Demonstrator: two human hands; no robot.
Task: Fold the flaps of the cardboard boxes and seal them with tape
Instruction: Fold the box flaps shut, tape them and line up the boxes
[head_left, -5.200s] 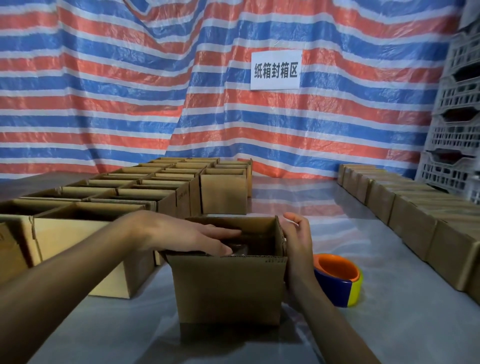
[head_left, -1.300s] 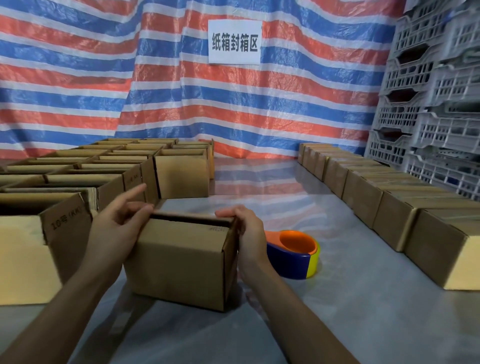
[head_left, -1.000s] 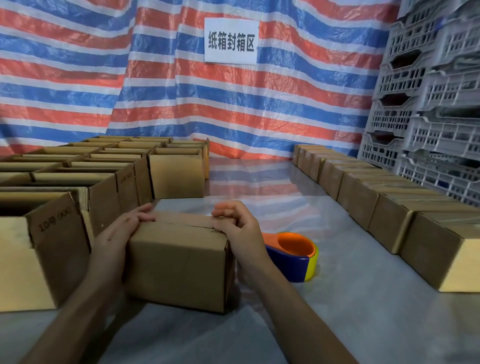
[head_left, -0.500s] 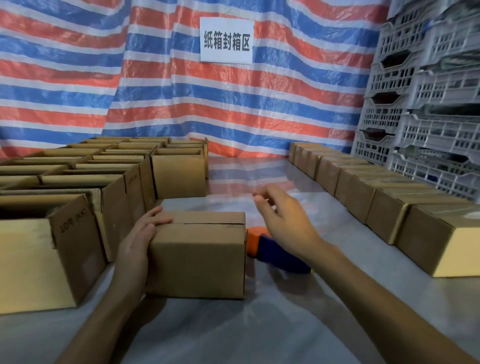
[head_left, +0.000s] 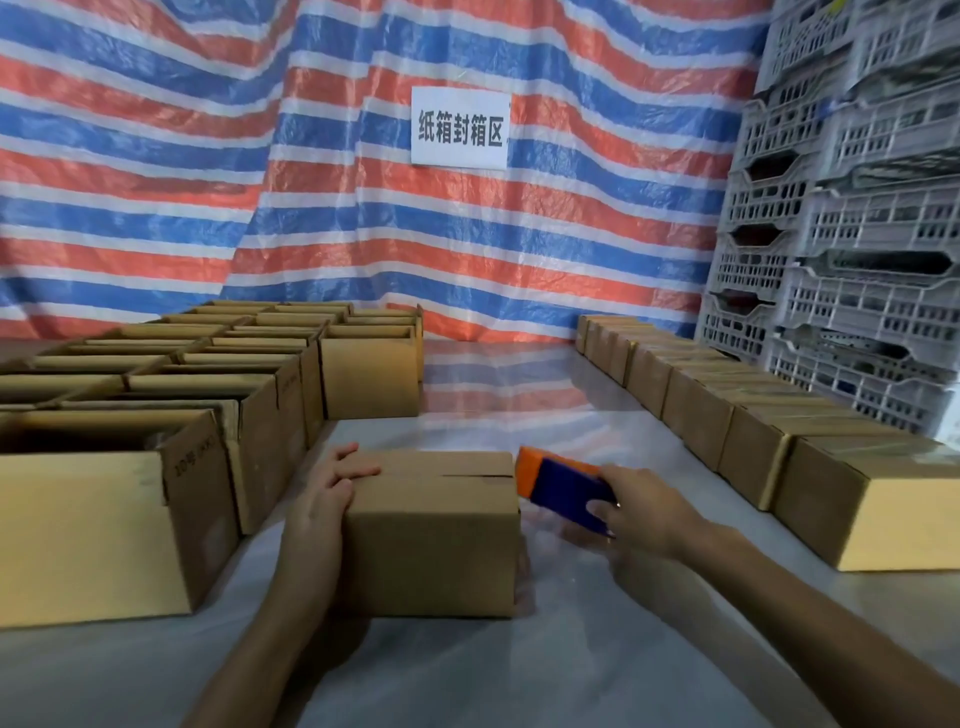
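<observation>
View from my head, looking down at a pale grey surface (head_left: 519, 675) with my two bare forearms reaching forward.

In the middle, close to me, stands one small cardboard box (head_left: 431, 540). Its top flaps are folded down flat, and the seam between them shows as a thin dark slit running toward the right edge.

My left hand (head_left: 324, 499) steadies this box. The palm lies against its left side and the fingers (head_left: 353, 470) are laid flat over the top left corner, pressing on the flap.

My right hand (head_left: 644, 512) is clenched around a tape dispenser (head_left: 563, 483) with a blue body and an orange front. I hold it at the height of the box top, its orange end just beside the upper right edge of the box. I cannot tell whether it touches the cardboard.

To my left, rows of open boxes (head_left: 104, 519) stand packed side by side, their flaps upright, reaching back toward the wall. The nearest one is just beside my left forearm.

To my right, well apart from the middle box, a line of closed boxes (head_left: 857, 499) runs away from me along the surface.

Behind everything hangs a tarpaulin (head_left: 156, 156) striped red, blue and white. A white sign (head_left: 460, 127) with black Chinese characters is fixed to it. At far right, pale plastic crates (head_left: 857, 208) are stacked high.
</observation>
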